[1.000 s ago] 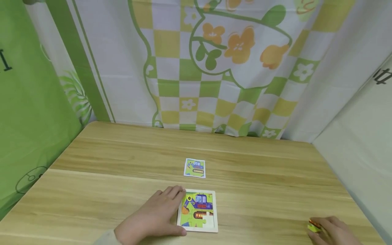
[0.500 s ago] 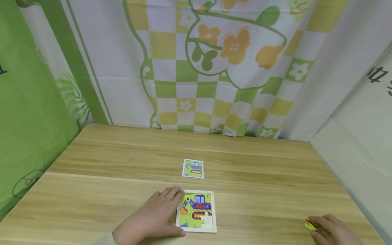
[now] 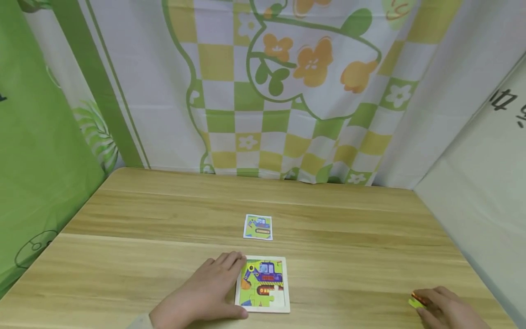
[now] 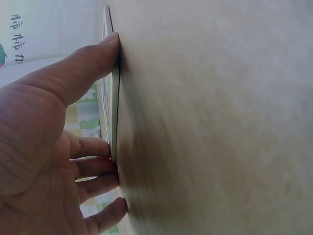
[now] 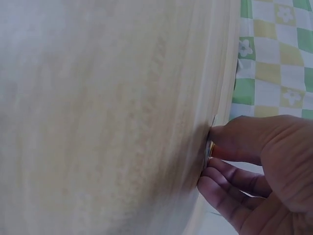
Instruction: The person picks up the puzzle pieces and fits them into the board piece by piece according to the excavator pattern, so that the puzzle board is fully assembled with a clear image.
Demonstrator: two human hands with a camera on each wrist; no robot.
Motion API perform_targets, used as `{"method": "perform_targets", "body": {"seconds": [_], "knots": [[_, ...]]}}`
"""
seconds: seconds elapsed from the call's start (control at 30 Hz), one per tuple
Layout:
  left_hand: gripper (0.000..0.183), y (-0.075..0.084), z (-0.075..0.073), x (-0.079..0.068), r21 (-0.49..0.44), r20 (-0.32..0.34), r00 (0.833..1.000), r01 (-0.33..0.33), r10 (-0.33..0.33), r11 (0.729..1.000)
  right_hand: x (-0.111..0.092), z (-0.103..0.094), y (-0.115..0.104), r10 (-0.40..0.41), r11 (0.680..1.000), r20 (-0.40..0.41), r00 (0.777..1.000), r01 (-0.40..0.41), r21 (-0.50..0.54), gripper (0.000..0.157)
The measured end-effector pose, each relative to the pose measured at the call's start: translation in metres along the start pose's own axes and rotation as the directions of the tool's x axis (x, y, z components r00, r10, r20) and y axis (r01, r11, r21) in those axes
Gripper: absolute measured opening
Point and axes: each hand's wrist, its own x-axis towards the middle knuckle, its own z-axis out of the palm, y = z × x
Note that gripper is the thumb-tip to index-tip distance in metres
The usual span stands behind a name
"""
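Observation:
A square jigsaw puzzle tray [image 3: 286, 285] with a pale rim lies on the table, showing a purple excavator on green. Its lower right corner is bare white. My left hand [image 3: 209, 288] spans the tray's left side, thumb by the near corner and fingers at the far corner. In the left wrist view, the thumb and fingertips of the left hand [image 4: 54, 132] touch the tray's edge [image 4: 115, 103]. Far to the right, my right hand [image 3: 449, 308] pinches a green and orange puzzle piece [image 3: 415, 303] close to the tabletop. Fingers cover much of the piece.
A small picture card [image 3: 258, 227] of the same excavator lies beyond the tray. The wooden table [image 3: 349, 228] ends at a checked curtain [image 3: 255, 114] behind. Green cloth [image 3: 45, 137] hangs at the left, a pale wall or cloth [image 3: 485, 173] at the right.
The head view has shifted slightly, so everything sits a little further left. The right hand has turned or shifted slightly with the puzzle piece. The left hand stays at the tray.

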Motion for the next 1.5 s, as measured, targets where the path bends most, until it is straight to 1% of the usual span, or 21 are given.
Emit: {"method": "perform_targets", "body": {"seconds": [0.1,0.17,0.27,0.33,0.47,0.63,0.67,0.73,0.87,0.9,1.03,1.13,1.27,1.37,1.43,1.5], "knots": [[0.116,0.0,0.0,0.0,0.0,0.006,1.0,0.003,-0.003,1.0,0.0,0.002,0.0,-0.008,1.0,-0.019,1.0,0.008,-0.006,0.033],[0.117,0.0,-0.001,0.0,0.0,0.007,1.0,0.003,-0.003,1.0,-0.001,0.004,0.0,-0.019,1.0,-0.052,0.998,0.019,-0.005,0.034],[0.117,0.0,-0.001,0.0,0.002,0.003,1.0,0.001,-0.001,1.0,-0.002,0.006,-0.001,-0.029,0.999,-0.095,0.995,0.032,0.026,0.034],[0.117,0.0,-0.001,0.0,0.004,-0.002,1.0,-0.001,0.001,1.0,-0.003,0.007,-0.002,-0.019,0.999,-0.112,0.994,0.024,0.048,0.034],[0.117,0.0,-0.002,-0.001,0.004,-0.006,1.0,-0.002,0.002,1.0,-0.002,0.005,-0.005,0.014,0.998,-0.113,0.993,-0.006,0.067,0.034],[0.117,0.0,-0.002,-0.001,0.01,-0.013,1.0,-0.01,0.01,1.0,0.003,-0.002,-0.009,0.054,0.999,-0.097,0.994,-0.053,0.007,0.033],[0.118,0.0,-0.002,-0.001,0.012,-0.016,1.0,-0.012,0.013,1.0,0.004,-0.004,-0.01,0.051,0.999,-0.101,0.994,-0.052,0.0,0.034],[0.118,0.0,-0.002,-0.001,0.014,-0.02,1.0,-0.015,0.016,1.0,0.006,-0.008,-0.011,0.037,0.999,-0.113,0.993,-0.039,-0.015,0.035],[0.118,0.0,-0.002,-0.001,0.013,-0.02,1.0,-0.018,0.018,1.0,0.009,-0.013,-0.014,-0.016,1.0,-0.143,0.99,0.014,-0.01,0.037],[0.118,0.0,-0.002,-0.001,0.012,-0.02,1.0,-0.018,0.018,1.0,0.01,-0.015,-0.015,-0.019,1.0,-0.141,0.99,0.017,-0.012,0.037],[0.118,0.0,-0.003,-0.001,0.011,-0.017,1.0,-0.018,0.018,1.0,0.013,-0.016,-0.022,-0.05,0.999,-0.169,0.984,0.05,-0.005,0.039],[0.118,0.0,-0.003,-0.001,0.013,-0.017,1.0,-0.016,0.017,1.0,0.016,-0.014,-0.029,-0.064,0.998,-0.181,0.981,0.061,-0.019,0.039],[0.118,0.001,-0.003,-0.002,0.015,-0.018,1.0,-0.016,0.017,1.0,0.021,-0.01,-0.044,-0.064,0.998,-0.151,0.987,0.062,-0.015,0.037],[0.117,0.001,-0.003,-0.001,0.012,-0.014,1.0,-0.016,0.017,1.0,0.026,-0.005,-0.056,-0.087,0.996,-0.154,0.984,0.09,0.008,0.037],[0.117,0.001,-0.003,-0.001,0.008,-0.011,1.0,-0.015,0.015,1.0,0.029,-0.003,-0.063,-0.11,0.994,-0.162,0.981,0.112,0.003,0.039],[0.117,0.001,-0.004,-0.001,0.01,-0.011,1.0,-0.014,0.014,1.0,0.034,-0.001,-0.068,-0.159,0.987,-0.174,0.972,0.161,-0.006,0.042]]}}
